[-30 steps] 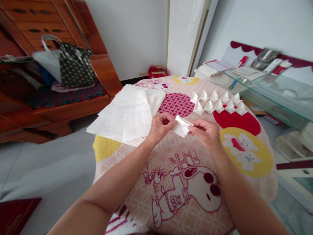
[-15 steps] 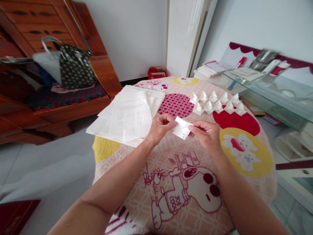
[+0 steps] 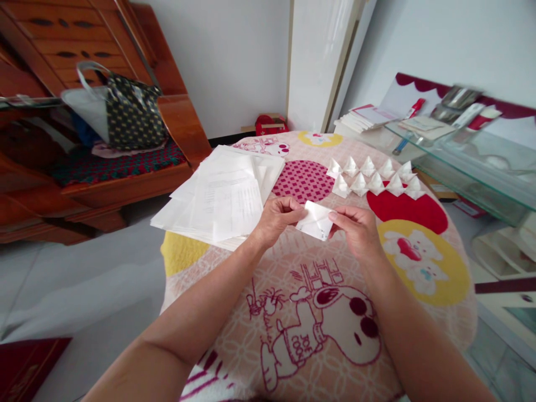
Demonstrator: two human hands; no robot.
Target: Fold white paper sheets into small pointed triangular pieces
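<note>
Left hand (image 3: 278, 221) and right hand (image 3: 355, 230) pinch a creased white paper square (image 3: 316, 220); far left of their fingers (image 3: 298, 213), a black gold-patterned bag (image 3: 129, 116); below them, pink patterned tablecloth (image 3: 343, 262).

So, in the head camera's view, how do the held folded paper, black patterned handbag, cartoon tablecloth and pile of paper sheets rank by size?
1. Cartoon tablecloth
2. Pile of paper sheets
3. Black patterned handbag, though it sits farther from the camera
4. Held folded paper

I see a dark patterned bag (image 3: 134, 116) on a wooden settee (image 3: 183, 127), upper left, and shiny metalware (image 3: 462, 97) beside a glass shelf (image 3: 494, 162), upper right.
</note>
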